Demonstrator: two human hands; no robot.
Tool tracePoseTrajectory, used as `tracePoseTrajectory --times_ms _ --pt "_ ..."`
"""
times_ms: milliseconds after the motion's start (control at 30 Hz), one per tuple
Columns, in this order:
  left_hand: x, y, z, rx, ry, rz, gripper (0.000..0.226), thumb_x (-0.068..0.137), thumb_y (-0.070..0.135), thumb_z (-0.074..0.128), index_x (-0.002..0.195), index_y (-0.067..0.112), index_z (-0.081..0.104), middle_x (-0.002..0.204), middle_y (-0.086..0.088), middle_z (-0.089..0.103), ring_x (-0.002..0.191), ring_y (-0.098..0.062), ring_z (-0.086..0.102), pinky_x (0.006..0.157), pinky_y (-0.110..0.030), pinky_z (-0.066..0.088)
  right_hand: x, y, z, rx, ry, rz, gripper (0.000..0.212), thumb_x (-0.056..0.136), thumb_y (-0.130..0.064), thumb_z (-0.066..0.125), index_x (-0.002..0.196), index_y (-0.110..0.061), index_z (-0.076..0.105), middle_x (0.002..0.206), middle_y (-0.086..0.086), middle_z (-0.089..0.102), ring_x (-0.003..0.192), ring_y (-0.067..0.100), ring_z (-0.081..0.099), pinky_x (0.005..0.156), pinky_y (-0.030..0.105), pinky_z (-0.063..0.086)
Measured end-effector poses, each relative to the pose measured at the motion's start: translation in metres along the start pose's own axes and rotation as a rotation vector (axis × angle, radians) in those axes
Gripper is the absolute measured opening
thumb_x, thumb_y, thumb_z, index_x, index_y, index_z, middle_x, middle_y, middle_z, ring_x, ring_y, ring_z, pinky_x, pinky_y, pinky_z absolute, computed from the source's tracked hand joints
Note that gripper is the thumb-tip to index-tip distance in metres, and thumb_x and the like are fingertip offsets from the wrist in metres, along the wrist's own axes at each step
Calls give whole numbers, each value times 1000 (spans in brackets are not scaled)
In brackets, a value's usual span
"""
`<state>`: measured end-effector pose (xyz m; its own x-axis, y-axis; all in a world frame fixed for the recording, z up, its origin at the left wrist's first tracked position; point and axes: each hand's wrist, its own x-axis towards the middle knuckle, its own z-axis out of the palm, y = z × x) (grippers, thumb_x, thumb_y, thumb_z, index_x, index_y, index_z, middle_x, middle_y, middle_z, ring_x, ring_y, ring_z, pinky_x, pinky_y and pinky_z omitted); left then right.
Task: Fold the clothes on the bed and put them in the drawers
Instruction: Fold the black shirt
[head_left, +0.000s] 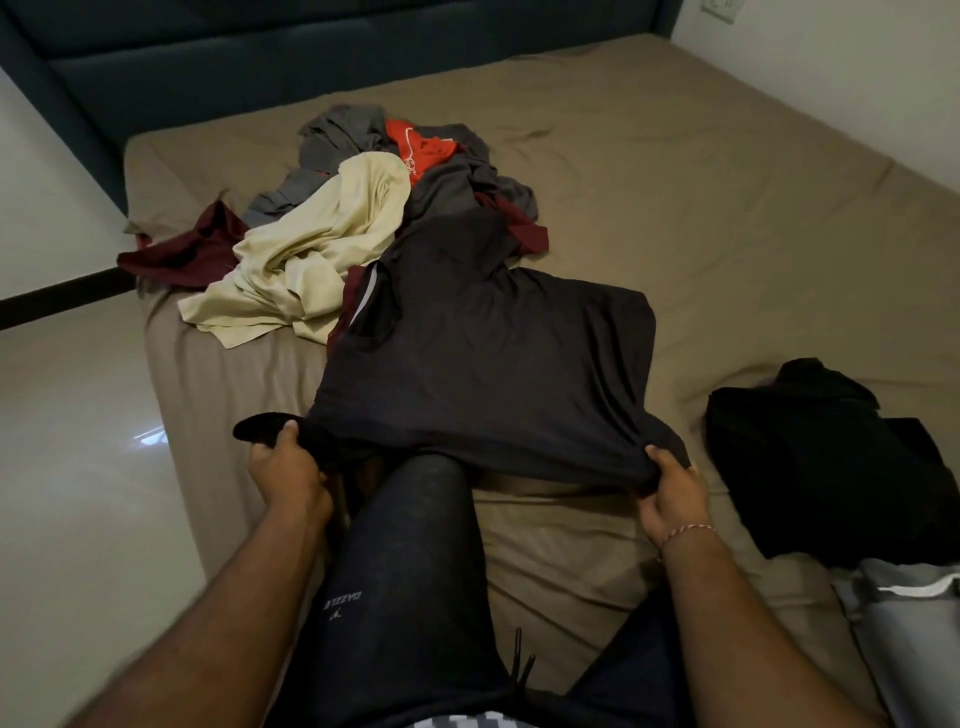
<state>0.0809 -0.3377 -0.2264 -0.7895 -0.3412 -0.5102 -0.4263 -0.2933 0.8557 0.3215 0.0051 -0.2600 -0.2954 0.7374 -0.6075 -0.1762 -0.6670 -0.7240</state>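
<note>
A dark grey T-shirt (483, 364) lies spread on the tan bed sheet (701, 218), its near edge lifted over my knee (415, 519). My left hand (285, 467) grips the shirt's near left corner, fingers curled into the cloth. At the near right corner, my right hand (672, 493) pinches the hem. Behind the shirt sits a loose heap of clothes: a cream garment (317, 249), grey pieces (452, 182), an orange-red shirt (421, 148) and maroon cloth (182, 249).
A black garment (826, 457) lies on the bed at the right, with a grey garment (904, 623) below it. The dark padded headboard (311, 52) runs along the far side. Shiny floor (78, 441) lies left of the bed. A white wall (831, 78) stands at the right.
</note>
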Motion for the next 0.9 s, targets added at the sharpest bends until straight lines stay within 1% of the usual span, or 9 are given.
tracePoseTrajectory --times_ms 100,167,267,367,433,567,700,800,900 --pt "-4 7 -2 -37 15 39 5 103 20 60 108 19 61 121 -13 71 109 -30 72 91 -46 61 -3 -3 -10 -223 40 78 39 86 -5 79 122 -10 64 116 14 71 102 34 70 82 50 61" --pt "-7 12 -6 -63 9 42 7 104 18 60 111 17 61 123 -14 71 110 -31 72 96 -50 59 -10 -5 -15 -478 7 164 29 87 -7 78 112 -10 65 111 13 69 92 30 67 65 39 59" --pt "-11 19 -12 -71 6 52 8 103 19 61 98 24 61 113 -8 73 99 -26 73 79 -39 61 -12 -5 -23 -597 23 170 24 91 -7 72 113 -10 63 106 12 66 84 27 64 52 30 55" --pt "-9 19 -22 -77 -11 73 11 103 14 59 99 23 65 101 0 72 91 -20 72 81 -40 60 -16 -3 -32 -356 42 182 20 95 -5 62 110 -19 60 112 10 66 103 31 64 73 44 57" --pt "-8 16 -28 -76 -23 59 12 102 12 60 102 22 67 99 1 73 89 -19 72 78 -40 60 -21 2 -38 -237 76 191 21 97 1 54 106 -18 58 113 12 64 101 34 64 74 48 57" --pt "-10 11 -36 -83 -47 12 16 98 11 61 90 24 64 90 -2 69 72 -17 68 50 -26 54 -32 11 -45 -254 159 137 13 98 -4 61 107 -12 57 100 14 66 73 25 68 50 29 55" --pt "-7 21 -26 -105 -63 3 13 97 10 61 91 20 63 88 -4 67 65 -17 66 44 -22 50 -35 5 -37 -209 190 11 38 96 -1 59 125 -23 50 78 12 62 41 12 60 38 22 47" --pt "-2 38 0 -131 -91 -32 8 96 11 61 97 18 64 90 -6 67 70 -19 68 49 -26 53 -34 -11 -19 -201 120 -45 25 100 -3 54 117 -19 61 84 13 65 46 13 65 41 23 51" --pt "6 54 41 -144 -181 -105 16 96 11 60 112 13 62 86 -8 69 63 -18 70 51 -27 54 -23 -29 1 -140 33 -42 16 104 -6 51 108 -8 66 99 14 69 72 17 75 53 24 58"
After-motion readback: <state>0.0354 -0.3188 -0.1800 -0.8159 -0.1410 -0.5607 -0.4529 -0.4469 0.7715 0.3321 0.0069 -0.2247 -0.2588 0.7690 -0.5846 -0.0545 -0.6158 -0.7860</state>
